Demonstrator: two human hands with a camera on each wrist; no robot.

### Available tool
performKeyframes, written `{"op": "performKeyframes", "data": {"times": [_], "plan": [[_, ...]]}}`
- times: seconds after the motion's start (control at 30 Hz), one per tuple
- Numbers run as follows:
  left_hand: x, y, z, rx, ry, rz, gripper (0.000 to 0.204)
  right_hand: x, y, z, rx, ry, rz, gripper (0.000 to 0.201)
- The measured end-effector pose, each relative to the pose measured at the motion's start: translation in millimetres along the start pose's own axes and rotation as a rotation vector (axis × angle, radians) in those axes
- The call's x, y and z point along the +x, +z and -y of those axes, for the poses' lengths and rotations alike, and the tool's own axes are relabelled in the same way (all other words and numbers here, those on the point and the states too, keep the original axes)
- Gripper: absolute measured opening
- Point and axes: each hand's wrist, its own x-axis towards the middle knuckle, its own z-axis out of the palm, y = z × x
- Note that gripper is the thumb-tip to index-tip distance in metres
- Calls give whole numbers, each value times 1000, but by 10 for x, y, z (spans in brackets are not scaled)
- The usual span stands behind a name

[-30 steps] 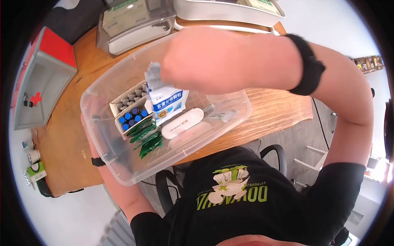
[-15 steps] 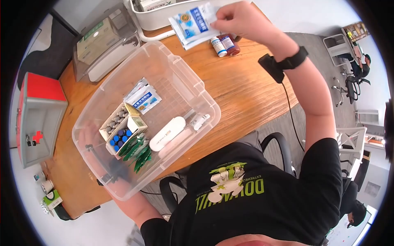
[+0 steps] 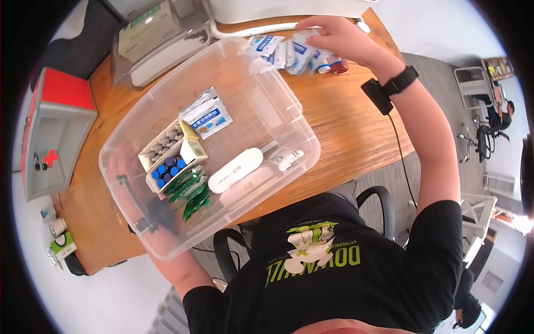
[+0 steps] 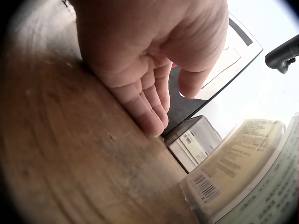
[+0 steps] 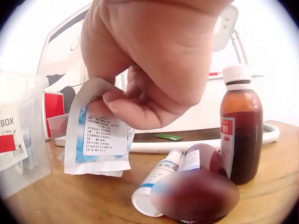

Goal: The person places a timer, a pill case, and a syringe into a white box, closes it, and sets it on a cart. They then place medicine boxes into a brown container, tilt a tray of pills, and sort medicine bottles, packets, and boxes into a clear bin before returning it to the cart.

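My right hand (image 3: 347, 42) is over the table beyond the bin and pinches white-and-blue sachets (image 5: 100, 137) between thumb and fingers. In the head view the sachets spread out in a fan beside the bottles. Beneath the hand lie a white bottle (image 5: 156, 186) and a brown bottle (image 5: 205, 161); another brown bottle (image 5: 243, 135) stands upright. My left hand (image 4: 149, 56) rests on the wooden table with relaxed fingers, seen blurred through the bin in the head view. The clear bin (image 3: 303, 119) holds more sachets (image 3: 208, 117), boxed vials (image 3: 169, 170), green packets (image 3: 192, 197) and a white case (image 3: 236, 170).
At the left stands a red-and-grey cabinet (image 3: 58, 133) with a red cross. A lidded clear container (image 3: 150, 44) and a white tray (image 3: 289, 8) sit along the back. A cable (image 3: 403, 161) hangs from my right wrist. Another person (image 3: 503, 117) sits far right.
My right hand has left the bin with sachets, swung out past its far side and come down beside the bottles, where the sachets fan out. Some sachets remain in the bin.
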Motion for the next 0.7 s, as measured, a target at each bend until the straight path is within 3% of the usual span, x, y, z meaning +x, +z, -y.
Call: {"op": "performKeyframes", "data": {"times": [0.03,0.1,0.2,0.27,0.3,0.37,0.43,0.47,0.53,0.6,0.63,0.7], "plan": [[-28,0,44,140,74,1,38,5,14,-28,-68,-32,-21,38],[-99,61,20,66,170,-69,37,49,22,-153,-147,-76,-50,39],[-47,30,192,238,398,-132,36,156,1,-194,-262,-81,-77,39],[33,86,357,44,303,-117,37,113,-50,-62,-335,23,-93,41],[68,133,406,-252,107,-97,38,125,-70,6,-363,3,-138,39],[8,150,421,-576,-149,-76,41,129,-108,162,-417,-33,-226,36],[10,84,211,-655,-263,-75,45,-75,-193,614,-339,-141,-361,29],[-6,82,157,-708,-319,-81,46,-114,-245,664,-210,-262,-331,24],[46,138,175,-864,-400,-119,46,-333,-190,1196,-403,-485,-217,23],[-44,100,121,-930,-354,-62,44,-449,-112,1607,-458,-683,82,24],[-48,91,100,-954,-360,-55,44,-498,-19,1729,-461,-667,211,30],[-35,93,63,-997,-410,-61,44,-476,206,1845,-601,-846,369,36]]}}
